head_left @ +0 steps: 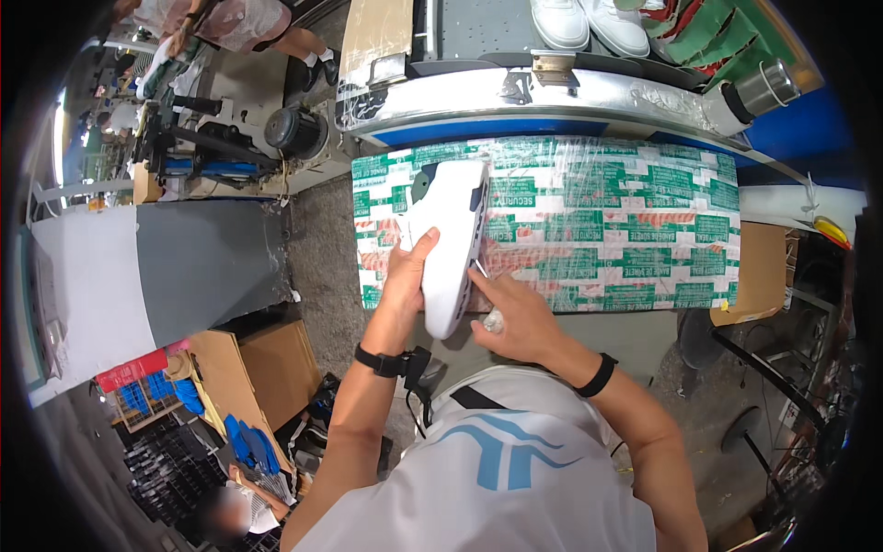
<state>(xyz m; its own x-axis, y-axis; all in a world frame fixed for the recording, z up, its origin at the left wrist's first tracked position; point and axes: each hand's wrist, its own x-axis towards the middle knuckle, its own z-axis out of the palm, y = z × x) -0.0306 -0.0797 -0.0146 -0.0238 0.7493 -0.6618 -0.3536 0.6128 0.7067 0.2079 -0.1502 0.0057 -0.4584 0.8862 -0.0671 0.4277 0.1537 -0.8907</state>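
My left hand (409, 271) is closed around a white sneaker (452, 239), its thumb lying over the upper. The sneaker is tipped on its side, toe toward me, with dark green and navy patches at the heel and dark marks along the sole edge. My right hand (521, 317) is beside the sole edge, index finger stretched to it near the toe half. A small crumpled whitish wad (494, 320) is tucked in the curled fingers of that hand. Something thin and pale shows at the index fingertip, too small to name.
Beneath the sneaker is a bench top (625, 230) covered in green, white and red printed tape. Beyond it runs a conveyor (478, 41) with a pair of white sneakers (589, 23). Cardboard (759, 271) stands at the right. A grey-and-white table (212, 262) is at the left; other people are farther off.
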